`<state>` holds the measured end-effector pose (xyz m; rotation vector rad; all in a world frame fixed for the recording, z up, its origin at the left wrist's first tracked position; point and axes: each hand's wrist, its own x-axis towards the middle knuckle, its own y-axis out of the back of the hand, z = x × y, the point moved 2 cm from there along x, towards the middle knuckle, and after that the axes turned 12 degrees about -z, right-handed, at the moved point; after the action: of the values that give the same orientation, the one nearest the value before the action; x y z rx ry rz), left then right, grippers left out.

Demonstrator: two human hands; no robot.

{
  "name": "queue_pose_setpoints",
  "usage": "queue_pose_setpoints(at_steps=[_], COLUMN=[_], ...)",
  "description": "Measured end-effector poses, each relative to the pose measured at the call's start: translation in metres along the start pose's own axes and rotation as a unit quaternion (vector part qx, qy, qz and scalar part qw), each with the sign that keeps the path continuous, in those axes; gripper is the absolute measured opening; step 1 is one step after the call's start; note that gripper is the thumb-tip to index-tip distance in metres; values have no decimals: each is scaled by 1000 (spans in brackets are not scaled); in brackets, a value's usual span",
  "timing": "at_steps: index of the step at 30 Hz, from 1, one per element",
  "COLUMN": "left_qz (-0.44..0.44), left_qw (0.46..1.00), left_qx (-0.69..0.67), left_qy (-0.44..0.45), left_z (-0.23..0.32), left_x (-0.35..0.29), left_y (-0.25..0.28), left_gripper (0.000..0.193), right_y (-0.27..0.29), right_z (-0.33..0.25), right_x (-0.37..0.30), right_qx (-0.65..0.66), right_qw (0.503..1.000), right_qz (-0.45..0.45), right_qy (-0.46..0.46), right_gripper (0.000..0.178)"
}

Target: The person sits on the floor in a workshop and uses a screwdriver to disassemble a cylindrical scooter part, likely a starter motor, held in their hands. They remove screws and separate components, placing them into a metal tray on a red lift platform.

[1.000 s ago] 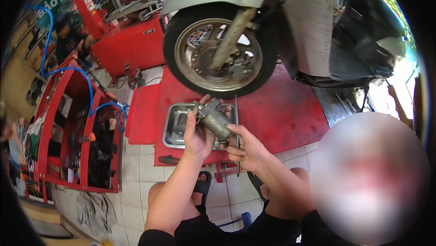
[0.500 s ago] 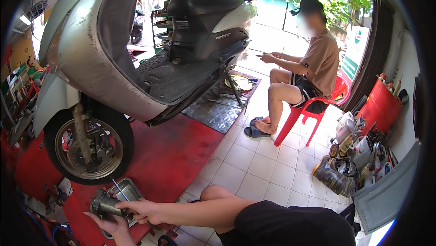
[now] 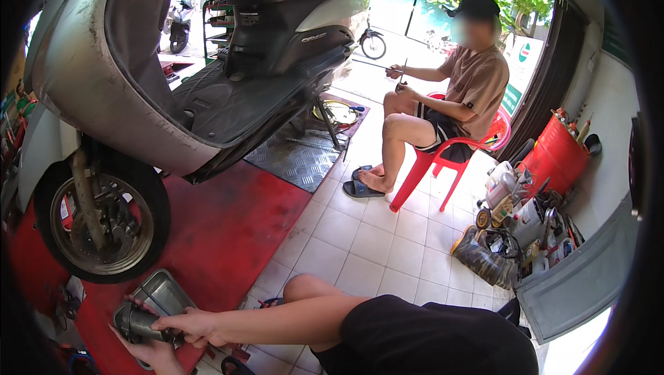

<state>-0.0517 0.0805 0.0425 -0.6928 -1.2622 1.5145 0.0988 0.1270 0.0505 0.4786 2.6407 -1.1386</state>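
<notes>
Low on the left, a dark grey cylindrical metal part (image 3: 135,321) is held between my two hands, over the edge of a metal tray (image 3: 181,297). My left hand (image 3: 158,355) cradles it from below, with fingertips showing along its far side. Across its right end, my right hand (image 3: 192,326) is closed, the thumb side lying against the metal. The undersides of my right fingers are hidden. The tray lies on a red platform (image 3: 228,219), just in front of a scooter's front wheel (image 3: 100,219).
The scooter (image 3: 228,84) stands on the platform. Beyond the white tiles, a person (image 3: 477,77) sits on a red plastic chair (image 3: 449,167), holding a thin tool. A red drum (image 3: 557,150), a camouflage boot (image 3: 484,257) and several bottles crowd the right wall.
My view has shifted, so the scooter sits further left. A thin blue rod beside my right hand no longer shows. The seated person's hands have moved apart.
</notes>
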Motion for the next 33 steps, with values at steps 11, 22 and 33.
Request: queue_pose_setpoints(at_steps=[11,22,33], left_qz=[108,95,262], left_qw=[992,994,960], left_qx=[-9,50,99], left_qy=[-60,-20,-23], left_z=[31,33,10], left_x=[-8,-12,-2], left_y=[7,6,32], left_gripper=[70,50,51], right_y=[3,18,14], right_z=[-1,-24,-39], right_x=[7,8,6], right_qx=[-63,-57,-244], right_qw=[996,985,921], right_qz=[-62,118,131], right_qy=[-18,113,275], right_gripper=[56,16,14])
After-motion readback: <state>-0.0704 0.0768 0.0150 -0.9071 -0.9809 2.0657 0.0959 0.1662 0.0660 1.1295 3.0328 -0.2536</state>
